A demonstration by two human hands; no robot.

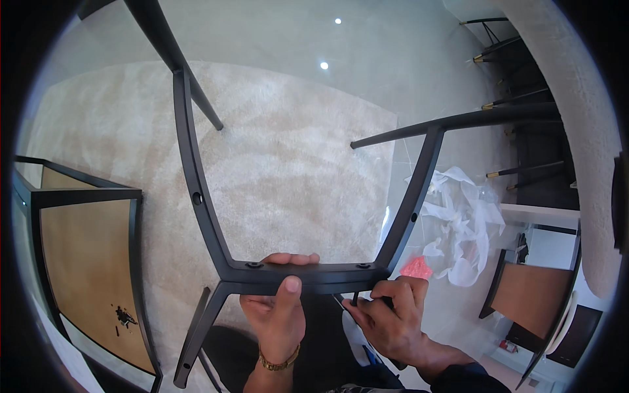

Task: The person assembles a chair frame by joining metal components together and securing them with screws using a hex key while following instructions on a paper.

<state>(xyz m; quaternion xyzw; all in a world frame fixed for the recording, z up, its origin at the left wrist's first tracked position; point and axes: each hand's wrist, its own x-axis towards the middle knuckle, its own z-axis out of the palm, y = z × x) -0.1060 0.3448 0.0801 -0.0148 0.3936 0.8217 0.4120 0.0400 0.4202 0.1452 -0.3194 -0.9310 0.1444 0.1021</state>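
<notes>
A black metal chair frame [196,190] with tapered legs is held up in front of me, its crossbar [308,274] near the bottom centre. My left hand [278,311] grips the crossbar from below, thumb on top and fingers curled over the far side. My right hand [390,318] sits just under the crossbar's right end, pinching a small dark tool at the frame's underside. Bolt heads show on the crossbar and holes on the side rails.
A beige carpet [282,150] covers the floor below. A wooden panel in a black frame [88,268] with small dark screws lies at left. Crumpled white plastic wrapping [458,223] and a pink bag [417,267] lie at right, beside another wooden-seated piece [537,295].
</notes>
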